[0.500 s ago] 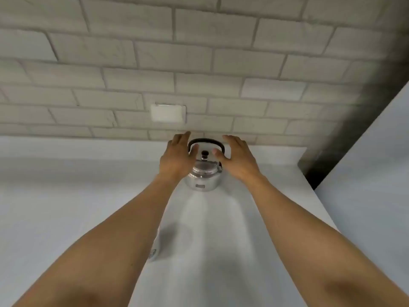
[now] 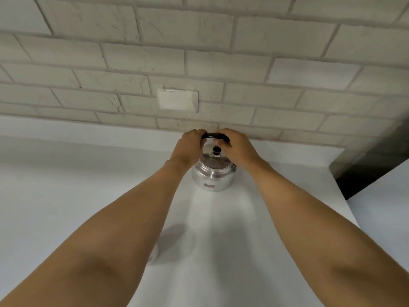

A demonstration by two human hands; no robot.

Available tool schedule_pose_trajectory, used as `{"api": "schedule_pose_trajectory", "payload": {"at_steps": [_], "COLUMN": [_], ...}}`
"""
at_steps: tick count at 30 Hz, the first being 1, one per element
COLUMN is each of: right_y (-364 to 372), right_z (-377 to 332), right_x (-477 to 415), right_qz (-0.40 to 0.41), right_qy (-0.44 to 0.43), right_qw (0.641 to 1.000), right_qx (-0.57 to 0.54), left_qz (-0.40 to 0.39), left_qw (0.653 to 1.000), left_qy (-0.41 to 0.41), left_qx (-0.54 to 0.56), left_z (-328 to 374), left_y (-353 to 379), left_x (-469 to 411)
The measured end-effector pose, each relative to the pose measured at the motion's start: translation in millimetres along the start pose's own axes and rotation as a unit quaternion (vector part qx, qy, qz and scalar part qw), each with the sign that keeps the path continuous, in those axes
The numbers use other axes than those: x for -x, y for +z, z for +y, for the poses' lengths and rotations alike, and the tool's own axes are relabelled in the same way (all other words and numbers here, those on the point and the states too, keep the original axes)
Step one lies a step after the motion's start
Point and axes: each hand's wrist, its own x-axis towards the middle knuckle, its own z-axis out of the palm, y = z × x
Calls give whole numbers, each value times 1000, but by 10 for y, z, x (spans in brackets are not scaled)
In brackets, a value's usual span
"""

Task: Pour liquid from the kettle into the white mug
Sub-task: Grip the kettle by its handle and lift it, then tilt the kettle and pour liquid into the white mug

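Head view, looking down two bare forearms to a silver kettle (image 2: pixel 213 176) far back on the white counter (image 2: pixel 66 196), close to the pale brick wall (image 2: pixel 199 52). Left hand (image 2: pixel 188 147) curled over the left end of the black handle (image 2: pixel 214 136), fingers wrapped down around it. Right hand (image 2: pixel 238 146) clamped on the right end of the same handle, thumb tucked under. Both grips closed on that arch, a short bare stretch of black showing between them. Kettle upright, base seemingly on the counter, small dark lid knob (image 2: pixel 216 149) visible between the wrists, a little label low on the front of the body. White mug (image 2: pixel 155 253) barely in view: only a pale sliver peeking out from behind the left forearm, well apart from the kettle and much nearer the camera; upright or not, cannot tell. Soft grey shadow on the counter just right of that sliver. White wall plate (image 2: pixel 177 99) set in the bricks above the kettle. Dark gap (image 2: pixel 363 165) at the right edge between counter and a pale panel (image 2: pixel 385 207).
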Motion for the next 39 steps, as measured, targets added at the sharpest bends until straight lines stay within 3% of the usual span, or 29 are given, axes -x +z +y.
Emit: {"api": "schedule_pose_trajectory", "payload": {"at_steps": [9, 15, 22, 34, 39], "right_y": [-210, -308, -339, -274, -287], "right_z": [-325, -690, -1045, -1479, -1733], "right_x": [407, 886, 1542, 2196, 2200], "right_qz": [44, 67, 95, 60, 31], "right_qy": [-37, -31, -44, -86, -120], "right_qw": [996, 997, 994, 994, 990], "right_qx": [-62, -22, -44, 18, 67], "left_qz": [7, 112, 43, -30, -10], "left_qw": [999, 985, 992, 995, 995], "left_qy": [52, 131, 117, 83, 55], "left_qx": [10, -18, -9, 39, 80], "left_z": [130, 240, 170, 256, 284], "left_y": [-365, -598, -306, -177, -190], "left_x": [539, 1550, 2488, 3000, 3114]}}
